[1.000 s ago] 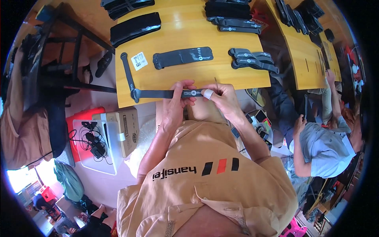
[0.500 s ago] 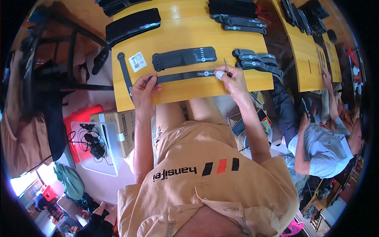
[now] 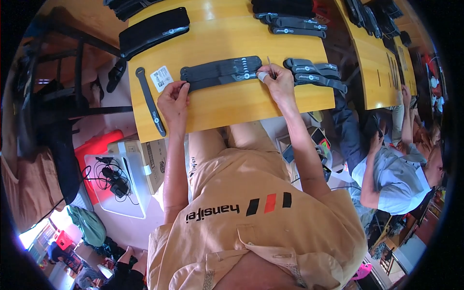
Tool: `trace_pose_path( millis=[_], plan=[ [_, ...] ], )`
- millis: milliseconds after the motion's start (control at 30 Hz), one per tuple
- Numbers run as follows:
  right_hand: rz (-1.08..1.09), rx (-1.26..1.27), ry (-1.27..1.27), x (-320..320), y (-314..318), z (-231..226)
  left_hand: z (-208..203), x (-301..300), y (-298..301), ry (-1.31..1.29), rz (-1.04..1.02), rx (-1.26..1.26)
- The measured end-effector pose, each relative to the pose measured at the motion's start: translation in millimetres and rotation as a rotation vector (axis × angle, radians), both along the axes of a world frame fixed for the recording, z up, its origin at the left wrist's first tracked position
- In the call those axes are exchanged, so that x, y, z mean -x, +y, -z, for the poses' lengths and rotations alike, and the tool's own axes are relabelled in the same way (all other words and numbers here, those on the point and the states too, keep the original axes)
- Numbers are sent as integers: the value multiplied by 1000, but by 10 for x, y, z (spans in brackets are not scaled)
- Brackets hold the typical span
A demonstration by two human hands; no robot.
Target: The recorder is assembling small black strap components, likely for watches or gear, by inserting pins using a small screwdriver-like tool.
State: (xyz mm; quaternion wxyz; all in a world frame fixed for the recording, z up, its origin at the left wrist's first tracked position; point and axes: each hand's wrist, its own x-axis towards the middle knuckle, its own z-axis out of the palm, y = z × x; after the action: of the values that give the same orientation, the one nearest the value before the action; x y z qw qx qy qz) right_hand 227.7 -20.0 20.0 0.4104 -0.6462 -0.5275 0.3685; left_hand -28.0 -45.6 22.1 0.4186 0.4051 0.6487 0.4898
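Note:
A black strap [image 3: 217, 83] is stretched level over the near side of a stack of black straps [image 3: 208, 66]. At its left end, the fingertips of my left hand [image 3: 175, 100] are pinched closed on it. My right hand [image 3: 279, 88], with white tape round one digit, is closed at the other end. It also holds a slim metal tool [image 3: 269, 62] with a pointed tip, its grip mostly hidden by my fingers. Left of my left hand lies a single black strap [image 3: 151, 101], beside a white printed label [image 3: 161, 78].
Looped black straps [image 3: 314, 72] lie right of my right hand. More strap piles stand at the back left [image 3: 154, 34] and back right [image 3: 295, 24] of the yellow table [image 3: 227, 112]. A person in a light blue shirt [image 3: 386, 179] works at the right. A clear bin [image 3: 121, 186] stands lower left.
Both hands have moved away from the table's near edge, carrying the strap onto the stack's near side. The whole view has shifted slightly.

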Motion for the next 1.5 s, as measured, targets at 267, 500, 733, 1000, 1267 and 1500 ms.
trace_pose_path(
  millis=[267,500,733,1000,1267,1500],
  plan=[
    [48,50,-54,12,12,-69,-26,-54,45,11,-41,-9],
    [53,51,-38,16,4,-54,-46,-54,40,4,-44,14],
    [49,38,-14,4,18,-24,-31,-26,30,-9,-37,29],
    [44,78,-33,9,21,-53,-11,2,35,-14,-24,29],
    [64,64,-47,-5,31,-41,31,-13,56,28,-24,42],
    [65,79,-80,46,24,-139,62,9,54,22,-55,28]
  ],
)
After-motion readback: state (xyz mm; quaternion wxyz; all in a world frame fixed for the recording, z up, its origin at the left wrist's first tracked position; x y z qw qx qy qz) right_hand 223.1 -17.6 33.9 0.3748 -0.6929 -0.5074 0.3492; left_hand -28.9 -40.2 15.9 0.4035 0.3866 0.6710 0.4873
